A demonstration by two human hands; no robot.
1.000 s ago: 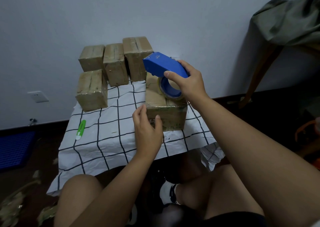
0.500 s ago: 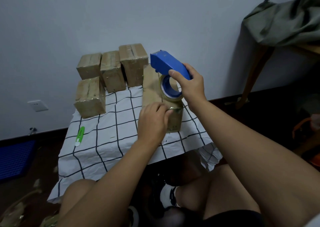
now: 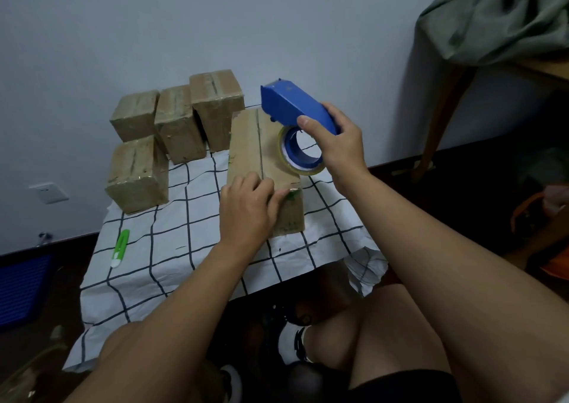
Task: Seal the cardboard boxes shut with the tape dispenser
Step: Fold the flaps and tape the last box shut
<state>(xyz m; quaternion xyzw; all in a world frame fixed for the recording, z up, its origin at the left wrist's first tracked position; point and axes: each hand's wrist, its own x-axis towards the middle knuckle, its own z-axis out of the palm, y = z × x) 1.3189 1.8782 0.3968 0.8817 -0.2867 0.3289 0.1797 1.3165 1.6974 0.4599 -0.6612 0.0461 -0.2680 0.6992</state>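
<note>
The fingers of the left hand [image 3: 246, 208] are being held curled together over the near top edge of the cardboard box [image 3: 261, 162], with the fingertips pressed down beside its centre seam. The fingers of the right hand [image 3: 335, 144] are being kept clamped round the rear of the blue tape dispenser [image 3: 295, 107], the thumb laid on its upper shell. The dispenser is being held tilted over the far right part of the box top, with the tape roll [image 3: 303, 153] being carried just above that surface; whether the roll is touching cannot be told. The box is being steadied on the checked cloth [image 3: 172, 242], right of centre.

Compared with half a second earlier, the dispenser is being kept in nearly the same spot, and the left hand is still being pressed on the near edge.

Four taped boxes [image 3: 172, 128] are being left grouped at the far left, and a green cutter [image 3: 120, 248] is lying near the left edge.
</note>
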